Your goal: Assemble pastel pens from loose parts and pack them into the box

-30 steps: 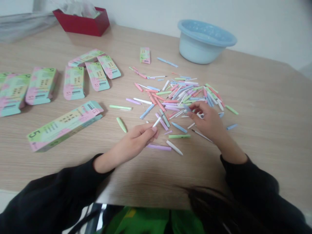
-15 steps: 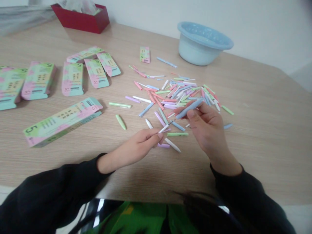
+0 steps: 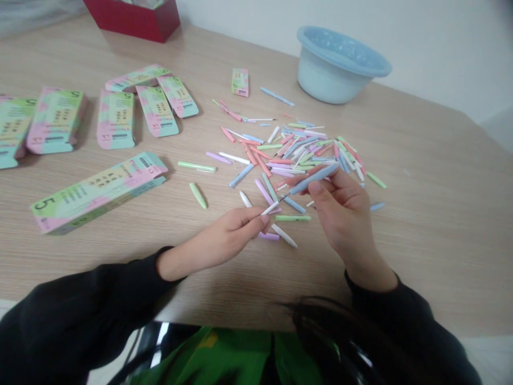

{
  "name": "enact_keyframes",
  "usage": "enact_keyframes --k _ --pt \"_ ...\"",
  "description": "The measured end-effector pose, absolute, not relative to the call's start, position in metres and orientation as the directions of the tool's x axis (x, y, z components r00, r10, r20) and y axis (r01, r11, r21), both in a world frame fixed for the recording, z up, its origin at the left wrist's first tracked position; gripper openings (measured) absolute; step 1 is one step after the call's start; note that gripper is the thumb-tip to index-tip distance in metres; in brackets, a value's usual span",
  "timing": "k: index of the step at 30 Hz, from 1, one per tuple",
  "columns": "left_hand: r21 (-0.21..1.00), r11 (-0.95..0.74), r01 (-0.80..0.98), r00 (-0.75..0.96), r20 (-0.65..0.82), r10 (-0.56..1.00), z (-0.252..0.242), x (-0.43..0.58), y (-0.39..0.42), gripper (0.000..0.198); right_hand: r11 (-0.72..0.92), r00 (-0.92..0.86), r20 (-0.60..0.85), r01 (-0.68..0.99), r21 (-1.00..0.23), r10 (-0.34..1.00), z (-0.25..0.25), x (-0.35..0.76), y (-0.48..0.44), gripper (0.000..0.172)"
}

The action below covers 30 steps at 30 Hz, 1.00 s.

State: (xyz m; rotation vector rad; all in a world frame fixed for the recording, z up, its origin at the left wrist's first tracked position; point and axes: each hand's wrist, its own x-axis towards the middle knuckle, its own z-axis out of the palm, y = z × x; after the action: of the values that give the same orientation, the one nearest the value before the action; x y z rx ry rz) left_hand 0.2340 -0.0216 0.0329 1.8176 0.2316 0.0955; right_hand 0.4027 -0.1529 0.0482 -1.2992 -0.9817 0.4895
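Blue pen barrel (image 3: 315,179), held slantwise above the wooden table (image 3: 433,224), is pinched between the thumb and fingers of the right hand (image 3: 342,214). I see, through the head camera, the left hand (image 3: 234,235) closed on a slim white refill (image 3: 270,207), its dark tip pointing up at the barrel's lower end. They look as if they meet; I cannot tell whether the tip has gone in. One second ago the right hand was down at the pile of pen parts (image 3: 298,147); half a second ago the barrel was already raised, with the tip just below its end. Now the two lie nearly in line. Beyond the pile sits a blue basin (image 3: 340,75); pastel cartons (image 3: 116,120) lie to the left.
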Motion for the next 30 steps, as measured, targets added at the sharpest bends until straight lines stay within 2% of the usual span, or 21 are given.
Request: enact_keyframes --k 6,11,14,17,20,22,27,30 --pt "0.970 -0.223 0.098 0.977 -0.051 0.208 0.033 0.233 -0.022 0.036 0.187 0.481 0.241 0.157 -0.970 0.843 0.049 0.395 -0.153 0.010" --pt "0.998 0.022 0.056 0.987 -0.059 0.147 0.037 0.228 -0.018 0.017 0.133 0.361 0.162 0.106 -0.986 0.918 0.043 0.386 -0.152 0.012" --pt "0.992 0.115 0.055 0.995 -0.063 0.072 0.037 0.228 -0.015 0.028 0.140 0.375 0.163 0.087 -0.986 0.913 0.039 0.386 -0.152 0.007" --pt "0.994 0.109 0.013 0.999 -0.019 0.047 0.036 0.230 -0.012 0.040 0.178 0.379 0.189 0.065 -0.982 0.906 0.037 0.390 -0.152 0.006" --pt "0.996 0.083 -0.016 0.999 0.014 0.029 0.033 0.231 -0.009 0.038 0.204 0.390 0.213 0.064 -0.977 0.896 0.038 0.391 -0.153 0.008" --pt "0.998 0.066 -0.007 0.999 0.005 0.041 0.030 0.232 -0.009 0.034 0.211 0.386 0.220 0.067 -0.975 0.896 0.040 0.391 -0.153 0.007" --pt "0.997 0.071 0.021 0.999 -0.024 0.037 0.029 0.231 -0.012 0.046 0.189 0.380 0.206 0.081 -0.979 0.902 0.043 0.389 -0.154 0.006" --pt "0.991 0.122 0.050 0.995 -0.060 0.076 0.034 0.229 -0.012 0.033 0.178 0.398 0.185 0.055 -0.982 0.899 0.042 0.387 -0.154 0.008"
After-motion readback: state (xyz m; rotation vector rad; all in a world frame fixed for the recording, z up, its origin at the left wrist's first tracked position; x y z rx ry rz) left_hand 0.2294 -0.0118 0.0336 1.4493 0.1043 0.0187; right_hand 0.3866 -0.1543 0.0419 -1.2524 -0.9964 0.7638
